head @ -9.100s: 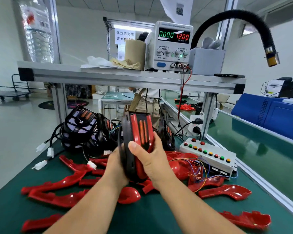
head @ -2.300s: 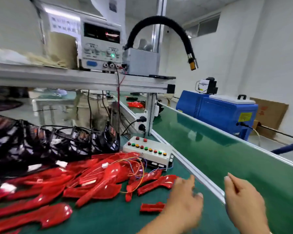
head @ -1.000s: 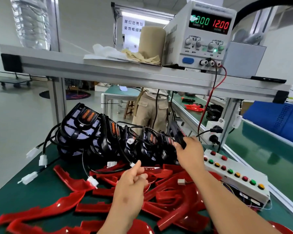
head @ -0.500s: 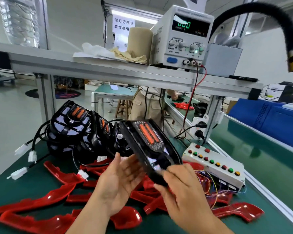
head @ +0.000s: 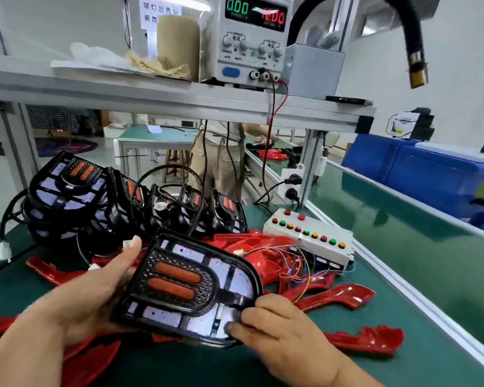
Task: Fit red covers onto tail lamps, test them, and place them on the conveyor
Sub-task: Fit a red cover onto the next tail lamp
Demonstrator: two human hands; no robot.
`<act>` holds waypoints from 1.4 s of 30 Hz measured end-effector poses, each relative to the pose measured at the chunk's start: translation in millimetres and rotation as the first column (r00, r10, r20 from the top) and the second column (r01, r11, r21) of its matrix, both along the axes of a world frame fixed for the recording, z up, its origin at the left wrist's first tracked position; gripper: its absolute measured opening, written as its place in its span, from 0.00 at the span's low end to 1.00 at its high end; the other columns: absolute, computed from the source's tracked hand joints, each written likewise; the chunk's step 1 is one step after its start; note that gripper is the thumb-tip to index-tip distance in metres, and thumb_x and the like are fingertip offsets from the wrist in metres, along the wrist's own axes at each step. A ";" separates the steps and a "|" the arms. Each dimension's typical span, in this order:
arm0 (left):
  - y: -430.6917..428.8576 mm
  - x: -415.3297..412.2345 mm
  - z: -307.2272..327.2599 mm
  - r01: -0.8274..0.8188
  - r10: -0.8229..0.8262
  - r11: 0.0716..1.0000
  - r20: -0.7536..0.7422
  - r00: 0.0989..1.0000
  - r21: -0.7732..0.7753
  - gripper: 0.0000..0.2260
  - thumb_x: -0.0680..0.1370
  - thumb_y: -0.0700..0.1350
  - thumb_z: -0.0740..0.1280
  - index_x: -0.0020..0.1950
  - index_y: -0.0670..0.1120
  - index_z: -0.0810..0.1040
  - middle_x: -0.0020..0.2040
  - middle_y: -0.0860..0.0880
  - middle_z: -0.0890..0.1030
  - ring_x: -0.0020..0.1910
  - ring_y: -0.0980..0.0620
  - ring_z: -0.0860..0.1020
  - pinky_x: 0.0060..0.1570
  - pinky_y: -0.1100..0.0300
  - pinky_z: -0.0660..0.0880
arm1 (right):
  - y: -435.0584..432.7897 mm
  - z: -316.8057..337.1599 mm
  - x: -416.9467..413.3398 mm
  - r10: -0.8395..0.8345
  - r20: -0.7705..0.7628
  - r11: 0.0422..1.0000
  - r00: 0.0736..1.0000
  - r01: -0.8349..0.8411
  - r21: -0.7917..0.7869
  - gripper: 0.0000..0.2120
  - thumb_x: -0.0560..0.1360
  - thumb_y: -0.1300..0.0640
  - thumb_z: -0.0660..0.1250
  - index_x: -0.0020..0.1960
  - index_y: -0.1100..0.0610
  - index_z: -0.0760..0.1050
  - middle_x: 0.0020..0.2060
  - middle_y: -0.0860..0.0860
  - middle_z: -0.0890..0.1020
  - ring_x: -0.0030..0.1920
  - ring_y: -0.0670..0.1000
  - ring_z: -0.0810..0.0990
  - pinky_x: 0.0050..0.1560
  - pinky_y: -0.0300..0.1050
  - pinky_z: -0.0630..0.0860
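Observation:
I hold one black tail lamp (head: 189, 286) face up over the green bench, its two orange bars showing and no red cover on it. My left hand (head: 87, 294) grips its left edge, thumb along the top rim. My right hand (head: 274, 328) pinches its lower right corner. Several more black tail lamps (head: 118, 199) with cables stand in a row behind. Several red covers (head: 336, 296) lie scattered on the bench under and around my hands. The white test box (head: 310, 238) with coloured buttons sits to the right, and the green conveyor (head: 419, 247) runs past it.
A power supply (head: 252, 40) stands on the aluminium shelf (head: 151, 99) overhead, red and black leads hanging down. A black flexible hose (head: 414, 46) droops at upper right. A blue machine (head: 430, 174) sits beyond the conveyor. A person stands behind the bench.
The tail lamp has tilted from upright to lying nearly flat, face up, lower and closer to me. My left hand now grips its left edge and my right hand has shifted to the lower right corner.

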State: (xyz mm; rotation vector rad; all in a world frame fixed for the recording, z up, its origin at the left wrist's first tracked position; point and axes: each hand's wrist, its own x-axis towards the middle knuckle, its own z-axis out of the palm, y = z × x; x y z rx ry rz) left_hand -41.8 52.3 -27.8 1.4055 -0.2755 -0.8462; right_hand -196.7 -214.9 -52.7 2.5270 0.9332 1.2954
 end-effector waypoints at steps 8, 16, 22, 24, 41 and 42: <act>-24.6 -25.1 -5.0 -0.068 0.072 0.995 0.051 0.996 -0.068 0.16 0.73 0.55 0.67 0.56 0.50 0.84 0.58 0.39 0.83 0.55 0.38 0.82 0.51 0.37 0.79 | -4.9 -4.0 -1.2 -0.003 -0.239 0.985 0.971 0.044 0.169 0.12 0.81 0.59 0.61 0.55 0.56 0.83 0.49 0.53 0.82 0.50 0.52 0.77 0.58 0.41 0.75; -33.5 -23.0 -6.4 -0.369 0.357 0.902 -0.094 0.929 -0.225 0.12 0.68 0.54 0.68 0.39 0.49 0.88 0.43 0.43 0.86 0.36 0.45 0.86 0.31 0.51 0.82 | -69.8 24.0 -48.9 -0.135 -0.555 0.763 0.821 0.443 0.470 0.05 0.73 0.56 0.74 0.47 0.48 0.84 0.44 0.41 0.82 0.47 0.42 0.80 0.53 0.42 0.76; -38.8 -21.1 -7.3 -0.403 0.383 0.857 -0.126 0.915 -0.321 0.14 0.70 0.56 0.66 0.39 0.50 0.88 0.42 0.45 0.87 0.35 0.47 0.85 0.29 0.55 0.81 | -145.3 22.4 -123.6 -0.153 -0.851 0.630 0.502 0.713 0.307 0.30 0.63 0.53 0.82 0.51 0.23 0.75 0.53 0.32 0.80 0.58 0.33 0.75 0.62 0.26 0.65; -40.5 -21.4 -7.7 -0.391 0.374 0.857 -0.116 0.920 -0.335 0.15 0.70 0.57 0.65 0.41 0.51 0.88 0.44 0.46 0.87 0.37 0.48 0.86 0.30 0.55 0.81 | -152.7 8.1 -130.0 -0.140 -0.847 0.587 0.513 0.732 0.346 0.30 0.62 0.57 0.82 0.49 0.25 0.76 0.56 0.29 0.76 0.59 0.34 0.75 0.64 0.27 0.65; -52.1 -35.4 -7.2 -0.397 0.418 0.845 -0.020 0.908 -0.357 0.21 0.69 0.52 0.69 0.62 0.53 0.78 0.52 0.43 0.86 0.47 0.42 0.85 0.33 0.53 0.81 | -48.4 65.6 -10.3 0.603 -0.445 0.219 0.662 0.399 0.890 0.24 0.68 0.32 0.69 0.50 0.51 0.80 0.34 0.53 0.79 0.33 0.50 0.76 0.37 0.40 0.74; -52.4 -35.8 -6.4 -0.386 0.413 0.854 0.004 0.911 -0.347 0.21 0.69 0.52 0.69 0.62 0.53 0.78 0.52 0.43 0.86 0.48 0.42 0.85 0.33 0.53 0.81 | -38.6 70.0 1.8 0.584 -0.468 0.240 0.664 0.409 0.880 0.21 0.71 0.33 0.67 0.48 0.51 0.79 0.33 0.51 0.78 0.32 0.49 0.76 0.36 0.40 0.74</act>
